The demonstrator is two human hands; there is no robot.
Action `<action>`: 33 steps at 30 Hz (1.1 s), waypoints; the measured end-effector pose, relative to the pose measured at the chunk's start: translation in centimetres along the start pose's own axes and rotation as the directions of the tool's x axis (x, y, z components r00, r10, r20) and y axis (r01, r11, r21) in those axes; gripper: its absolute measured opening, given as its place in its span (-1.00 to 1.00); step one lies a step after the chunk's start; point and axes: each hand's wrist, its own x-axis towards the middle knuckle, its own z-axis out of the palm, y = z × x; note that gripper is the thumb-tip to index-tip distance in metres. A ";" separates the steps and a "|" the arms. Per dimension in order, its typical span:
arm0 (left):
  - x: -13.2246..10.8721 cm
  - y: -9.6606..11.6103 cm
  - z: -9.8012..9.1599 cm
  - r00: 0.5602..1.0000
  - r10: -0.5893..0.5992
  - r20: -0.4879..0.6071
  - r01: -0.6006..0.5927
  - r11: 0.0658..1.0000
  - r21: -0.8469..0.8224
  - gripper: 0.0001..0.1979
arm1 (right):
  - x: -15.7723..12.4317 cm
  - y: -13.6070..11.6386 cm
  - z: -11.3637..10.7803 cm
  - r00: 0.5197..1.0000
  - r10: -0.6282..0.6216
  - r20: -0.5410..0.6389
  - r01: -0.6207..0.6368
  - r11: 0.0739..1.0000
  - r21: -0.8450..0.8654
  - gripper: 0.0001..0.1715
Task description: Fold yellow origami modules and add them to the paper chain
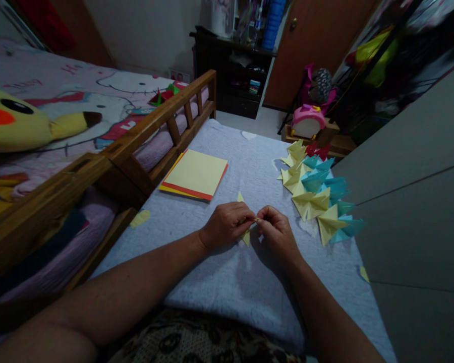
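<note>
Between my hands is a pale yellow folded paper crane (246,238), its pointed ends showing above and below my left fingers. My left hand (227,224) grips its body, which the fingers mostly cover. The fingertips of my right hand (276,229) pinch a small tip of the same paper, close to the left fingertips. To the right stand several finished-looking paper cranes in rows, yellow ones (310,202) nearer me and light blue ones (320,177) beside them, with a red one (318,150) at the back. A stack of square paper (197,171), pale yellow on top, lies to the left.
A light blue patterned cloth (212,282) covers the surface under my hands. Along the left runs a wooden bed rail (162,121), with a yellow plush toy (18,121) on the bed beyond. A pale panel (412,191) borders the right side.
</note>
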 end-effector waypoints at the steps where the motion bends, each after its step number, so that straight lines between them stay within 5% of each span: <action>1: 0.0 0.0 0.0 1.000 -0.004 0.001 0.004 1.000 -0.002 -0.82 | 0.0 0.0 0.0 1.000 0.002 -0.002 -0.002 1.000 -0.004 -0.89; 21: 0.0 0.0 0.0 1.000 0.023 0.018 -0.023 0.999 0.022 -0.81 | -0.1 0.1 0.3 0.997 0.063 -0.045 -0.061 0.996 0.060 -0.95; 27: -0.1 0.0 0.0 0.999 -0.049 0.022 0.051 0.996 -0.070 -0.84 | 0.0 -0.2 0.2 0.997 0.073 -0.019 -0.072 0.997 0.041 -0.94; 33: -0.1 -0.3 -0.1 0.983 -0.182 0.009 0.181 0.970 -0.163 -0.92 | 0.2 0.1 -0.4 0.993 -0.101 -0.059 0.097 0.993 -0.067 -0.87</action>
